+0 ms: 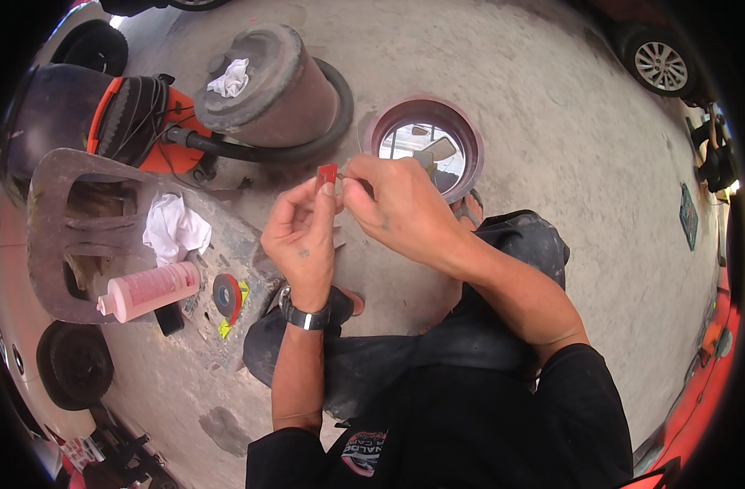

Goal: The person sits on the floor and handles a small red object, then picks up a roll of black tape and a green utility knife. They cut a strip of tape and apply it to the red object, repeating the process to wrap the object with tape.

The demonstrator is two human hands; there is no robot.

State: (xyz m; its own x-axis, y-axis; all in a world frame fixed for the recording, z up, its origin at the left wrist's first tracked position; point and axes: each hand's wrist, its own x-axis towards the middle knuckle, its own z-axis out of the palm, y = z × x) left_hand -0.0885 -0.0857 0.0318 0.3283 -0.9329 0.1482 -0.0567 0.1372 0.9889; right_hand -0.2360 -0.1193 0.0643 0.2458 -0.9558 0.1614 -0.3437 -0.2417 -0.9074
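My left hand (305, 232) pinches a small flat red piece (327, 174) between thumb and fingers, held up in front of me. Close beside its right edge, my right hand (397, 200) has thumb and forefinger pressed together. Whatever those fingertips grip is too small to make out. To the left of my left hand, a roll of tape (226, 296) with a grey core and red edge lies on a plastic chair (53, 244). A pink bottle (154, 291) lies on its side there, near a crumpled white cloth (175, 226).
Beyond my hands stands a round maroon tub (378, 122) with a reflecting surface inside. A lidded bin (287, 90) with another cloth on top sits beside an orange-and-black vacuum cleaner (103, 122), whose hose curls round it. A dark phone (169, 319) lies by the bottle. Car wheels (660, 65) show at the edges.
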